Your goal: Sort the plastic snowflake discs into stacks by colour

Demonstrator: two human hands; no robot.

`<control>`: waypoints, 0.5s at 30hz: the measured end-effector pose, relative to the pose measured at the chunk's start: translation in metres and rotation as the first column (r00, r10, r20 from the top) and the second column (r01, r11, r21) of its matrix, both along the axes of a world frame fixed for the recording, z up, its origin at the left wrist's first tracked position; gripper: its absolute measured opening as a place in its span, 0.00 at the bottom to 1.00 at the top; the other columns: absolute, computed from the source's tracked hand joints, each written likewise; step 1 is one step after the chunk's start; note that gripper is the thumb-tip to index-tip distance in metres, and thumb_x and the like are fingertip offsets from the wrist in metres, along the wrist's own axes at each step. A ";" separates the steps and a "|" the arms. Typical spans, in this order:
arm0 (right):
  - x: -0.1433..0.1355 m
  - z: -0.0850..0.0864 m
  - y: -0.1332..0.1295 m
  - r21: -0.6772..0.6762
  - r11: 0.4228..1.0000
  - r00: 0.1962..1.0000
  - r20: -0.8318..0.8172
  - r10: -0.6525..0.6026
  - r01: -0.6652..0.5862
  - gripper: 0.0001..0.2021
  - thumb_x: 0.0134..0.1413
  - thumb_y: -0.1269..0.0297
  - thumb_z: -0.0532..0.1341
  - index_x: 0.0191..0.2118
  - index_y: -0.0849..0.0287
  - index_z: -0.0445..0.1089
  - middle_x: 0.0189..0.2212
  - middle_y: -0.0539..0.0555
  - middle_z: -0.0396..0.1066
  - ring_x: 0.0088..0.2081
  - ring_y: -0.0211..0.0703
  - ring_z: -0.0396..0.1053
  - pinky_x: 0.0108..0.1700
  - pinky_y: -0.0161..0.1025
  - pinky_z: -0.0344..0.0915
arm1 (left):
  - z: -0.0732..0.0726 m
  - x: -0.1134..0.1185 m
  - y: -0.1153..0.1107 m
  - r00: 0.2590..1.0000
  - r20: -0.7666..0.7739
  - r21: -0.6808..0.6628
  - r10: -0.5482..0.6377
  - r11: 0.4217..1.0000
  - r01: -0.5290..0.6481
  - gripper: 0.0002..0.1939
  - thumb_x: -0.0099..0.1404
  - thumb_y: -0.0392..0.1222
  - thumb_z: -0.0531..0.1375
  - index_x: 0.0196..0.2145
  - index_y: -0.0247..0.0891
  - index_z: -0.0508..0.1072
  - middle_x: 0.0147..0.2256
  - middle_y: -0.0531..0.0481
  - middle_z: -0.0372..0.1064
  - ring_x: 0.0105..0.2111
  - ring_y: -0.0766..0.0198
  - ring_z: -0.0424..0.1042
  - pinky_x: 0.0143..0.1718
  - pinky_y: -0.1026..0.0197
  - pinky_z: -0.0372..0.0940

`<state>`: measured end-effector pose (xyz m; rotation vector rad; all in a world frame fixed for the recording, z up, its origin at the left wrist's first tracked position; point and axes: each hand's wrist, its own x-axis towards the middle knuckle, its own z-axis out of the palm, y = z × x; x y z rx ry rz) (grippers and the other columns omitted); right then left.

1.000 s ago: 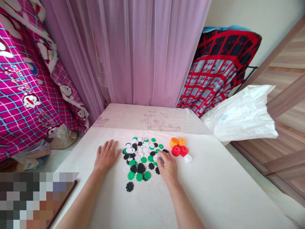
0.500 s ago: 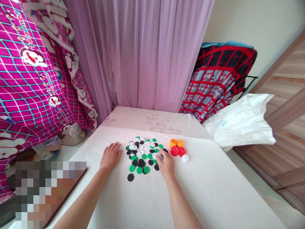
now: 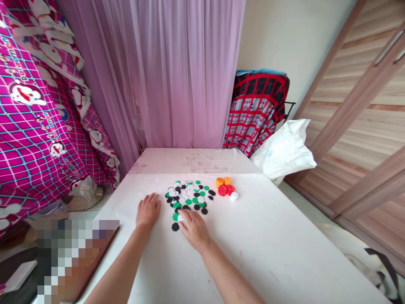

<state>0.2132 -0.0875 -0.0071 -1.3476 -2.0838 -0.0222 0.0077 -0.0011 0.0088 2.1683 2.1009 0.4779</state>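
Observation:
A spread of notched plastic discs in white, green and black lies on the white-covered table. My left hand rests flat to the left of the discs, fingers stretched out and holding nothing. At the near side of the spread, my right hand has white notched discs between thumb and fingers; how many is hidden. A single black disc lies just left of its thumb. Right of the spread stand orange stacks, red stacks and a small white stack.
A white bag stands beyond the table's right edge. Behind the table hangs a purple curtain. Pink checked cloth covers the left side, and a wooden cabinet is at the right. A pixelated patch hides the lower left.
My right hand has moved left and nearer, from the right side of the disc spread to its near edge. My left hand stays resting. The camera view has turned right.

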 end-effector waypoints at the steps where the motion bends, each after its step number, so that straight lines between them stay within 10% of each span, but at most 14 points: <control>1: -0.004 0.003 0.001 -0.048 0.999 0.999 0.031 0.016 -0.015 0.19 0.60 0.70 0.57 0.55 0.55 0.70 0.46 0.56 0.76 0.46 0.46 0.73 0.52 0.41 0.69 | 0.001 0.001 -0.002 1.000 -0.003 -0.007 -0.001 1.000 0.001 0.25 0.71 0.46 0.46 0.60 0.40 0.68 0.65 0.44 0.61 0.65 0.49 0.57 0.66 0.44 0.49; 15: 0.010 0.013 -0.001 -0.230 0.922 0.943 -0.048 -0.331 0.312 0.18 0.58 0.73 0.58 0.53 0.60 0.71 0.46 0.59 0.74 0.49 0.48 0.70 0.55 0.41 0.65 | 0.002 0.002 -0.033 0.998 -0.005 0.005 -0.063 0.998 0.063 0.24 0.71 0.44 0.47 0.60 0.39 0.68 0.64 0.44 0.61 0.65 0.50 0.57 0.66 0.44 0.50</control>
